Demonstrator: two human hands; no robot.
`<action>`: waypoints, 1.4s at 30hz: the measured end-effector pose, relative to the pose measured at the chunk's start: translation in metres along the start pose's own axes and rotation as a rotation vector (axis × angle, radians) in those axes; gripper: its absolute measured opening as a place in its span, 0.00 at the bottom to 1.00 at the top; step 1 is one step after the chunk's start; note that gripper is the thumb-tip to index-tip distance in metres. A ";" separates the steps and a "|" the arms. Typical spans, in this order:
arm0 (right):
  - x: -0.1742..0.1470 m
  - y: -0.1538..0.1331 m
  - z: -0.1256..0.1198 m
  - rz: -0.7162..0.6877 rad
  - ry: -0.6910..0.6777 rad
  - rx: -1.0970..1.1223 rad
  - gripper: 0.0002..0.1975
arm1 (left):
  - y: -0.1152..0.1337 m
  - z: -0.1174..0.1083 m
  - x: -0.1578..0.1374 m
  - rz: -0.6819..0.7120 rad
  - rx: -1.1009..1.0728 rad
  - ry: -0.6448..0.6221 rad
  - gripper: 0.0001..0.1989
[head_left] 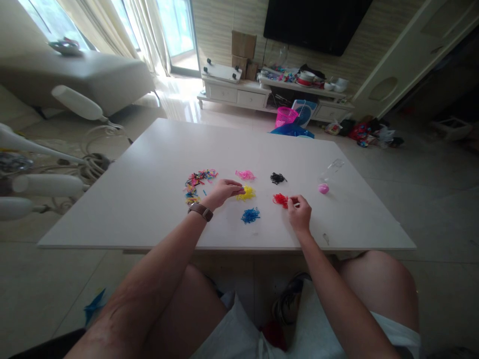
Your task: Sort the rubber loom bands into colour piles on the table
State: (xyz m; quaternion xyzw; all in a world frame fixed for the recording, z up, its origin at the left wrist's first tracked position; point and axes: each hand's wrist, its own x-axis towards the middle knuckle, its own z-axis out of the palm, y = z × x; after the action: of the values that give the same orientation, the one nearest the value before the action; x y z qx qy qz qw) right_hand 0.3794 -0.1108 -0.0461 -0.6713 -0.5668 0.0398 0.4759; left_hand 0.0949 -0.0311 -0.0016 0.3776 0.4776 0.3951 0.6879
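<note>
My left hand (225, 192) reaches over the table to a pile of yellow rubber bands (247, 193), its fingers pressed together at the pile's left edge. Whatever is between those fingertips is too small to see. My right hand (300, 209) pinches at the right side of a red rubber band pile (280, 200); its fingertips hide what they grip. Around them lie separate piles of pink bands (245, 175), black bands (278, 178) and blue bands (250, 215). Left of my left hand, mixed-colour bands (192, 183) spread in a curved heap, partly behind my wrist.
All of this lies on a white table (168, 144). To the right are a small pink object (323, 188), a clear plastic item (333, 167) and a small clear piece (326, 239) near the front edge. Beyond the table stand a pink basket (286, 116) and a low cabinet (251, 98).
</note>
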 end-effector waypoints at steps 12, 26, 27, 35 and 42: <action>0.000 0.001 0.001 -0.024 0.001 0.001 0.06 | -0.006 0.006 -0.001 -0.032 0.002 -0.040 0.06; -0.001 0.001 0.002 -0.020 -0.001 0.001 0.06 | -0.005 0.005 -0.001 -0.020 -0.002 -0.024 0.07; -0.001 0.001 0.002 -0.019 -0.002 0.004 0.06 | -0.005 0.006 -0.001 -0.022 -0.003 -0.025 0.07; -0.001 0.000 0.001 -0.019 -0.011 0.003 0.06 | -0.006 0.005 0.001 -0.010 -0.016 -0.032 0.08; -0.001 0.001 0.002 -0.025 -0.018 -0.004 0.06 | -0.005 0.006 0.001 -0.010 -0.004 -0.032 0.08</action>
State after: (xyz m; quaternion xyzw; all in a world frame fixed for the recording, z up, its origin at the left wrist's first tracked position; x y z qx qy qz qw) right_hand 0.3789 -0.1100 -0.0480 -0.6649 -0.5795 0.0389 0.4696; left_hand 0.1018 -0.0330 -0.0054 0.3801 0.4677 0.3866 0.6981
